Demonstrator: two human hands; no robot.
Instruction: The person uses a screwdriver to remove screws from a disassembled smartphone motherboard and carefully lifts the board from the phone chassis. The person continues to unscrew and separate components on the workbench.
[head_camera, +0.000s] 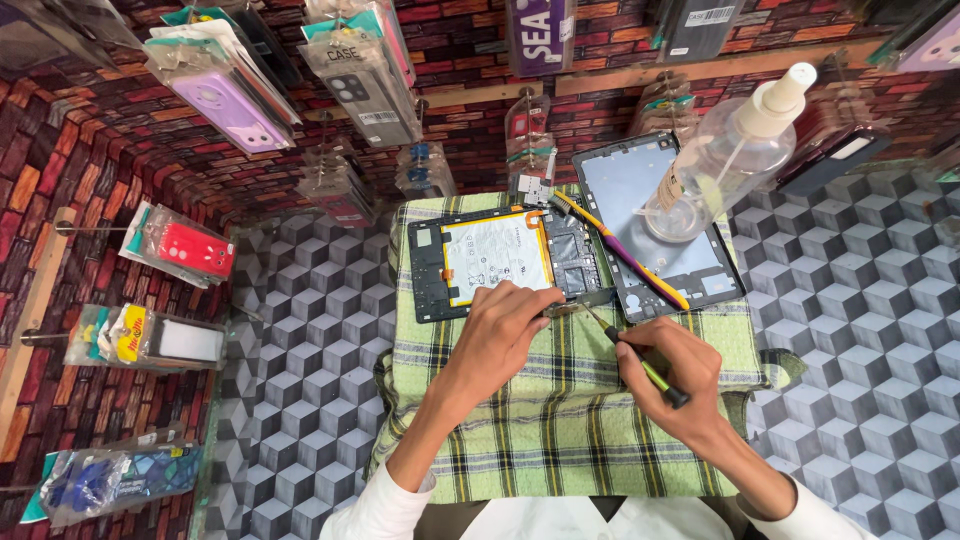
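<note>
Opened tablet (497, 262) lies on the plaid cloth (560, 420), battery and boards exposed; left hand (497, 335) rests on its lower edge, fingers loosely curled, gripping nothing that I can see. Right hand (668, 375) is closed around a green screwdriver (640, 363), tip at the tablet's lower right corner, contact probably but hard to confirm. Back cover (660, 235) sits just right of the tablet with a spray bottle (730, 155) standing on it.

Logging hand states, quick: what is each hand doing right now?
Left hand: open, fingers resting on the opened tablet.
Right hand: closed on a screwdriver.
</note>
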